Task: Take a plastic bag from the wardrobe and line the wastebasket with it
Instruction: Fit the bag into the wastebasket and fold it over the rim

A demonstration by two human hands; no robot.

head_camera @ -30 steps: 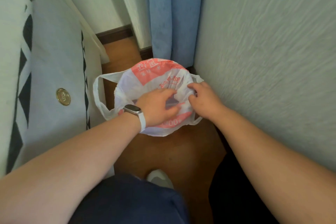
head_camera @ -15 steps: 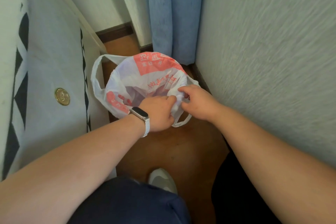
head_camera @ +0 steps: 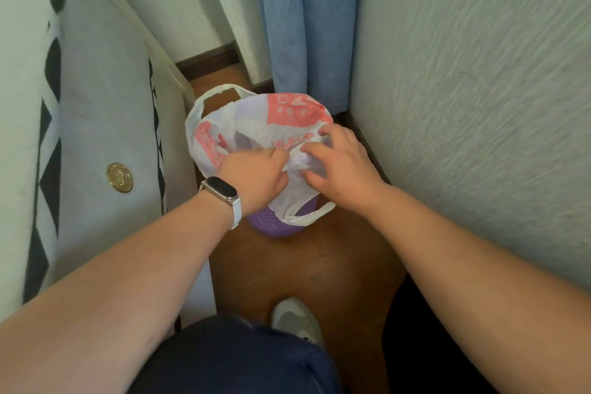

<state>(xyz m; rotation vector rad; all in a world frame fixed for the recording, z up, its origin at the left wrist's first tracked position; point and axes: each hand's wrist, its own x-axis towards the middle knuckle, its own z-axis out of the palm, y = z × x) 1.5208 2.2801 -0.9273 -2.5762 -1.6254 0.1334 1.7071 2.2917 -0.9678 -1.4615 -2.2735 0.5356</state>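
Note:
A white plastic bag (head_camera: 256, 125) with red print lies over a purple perforated wastebasket (head_camera: 271, 222) on the wooden floor. Only the basket's near lower wall shows below the bag. My left hand (head_camera: 256, 177), with a watch on the wrist, pinches the bag's near side. My right hand (head_camera: 339, 166) grips a bunched fold of the same bag just to the right, fingers curled into the plastic. One bag handle loops up at the far left, another hangs down over the basket's near wall.
A bed with a grey and black-diamond cover (head_camera: 89, 125) fills the left side. A textured wall (head_camera: 463, 99) runs along the right. A blue curtain (head_camera: 303, 19) hangs behind the basket. My shoe (head_camera: 297, 320) stands on the narrow floor strip.
Both hands shifted slightly right and back along the bag's near side, bunching plastic between them. The purple basket wall now shows below the bag.

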